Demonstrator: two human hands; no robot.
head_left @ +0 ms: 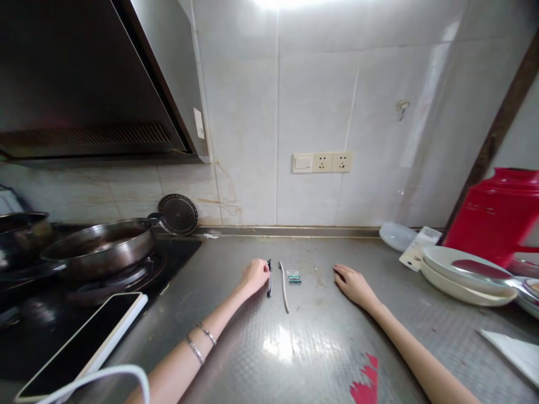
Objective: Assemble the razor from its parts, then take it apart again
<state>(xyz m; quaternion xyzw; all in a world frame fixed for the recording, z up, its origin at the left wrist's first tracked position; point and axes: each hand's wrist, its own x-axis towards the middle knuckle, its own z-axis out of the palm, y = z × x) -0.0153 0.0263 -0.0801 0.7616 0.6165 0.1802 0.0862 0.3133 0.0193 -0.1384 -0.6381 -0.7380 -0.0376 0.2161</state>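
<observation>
My left hand (256, 276) rests on the metal counter, fingers closed in a pinch at the upper part of a slim black-and-silver stick-like tool (270, 285). Its exact kind is too small to tell. Just to the right lies a thin, slightly curved white stick (284, 289) with a darker tip at the far end. Beside that is a small clear and blue-green piece (294, 277) that looks like a razor cartridge. My right hand (351, 285) lies palm down on the counter, fingers stretched out, holding nothing.
At left, a phone (84, 348) with a white cable lies by the stove, which bears a steel pan (105, 247). On the right stand stacked white bowls (458, 280) and a red thermos jug (492, 216). A torn red patch (368, 384) shows in front.
</observation>
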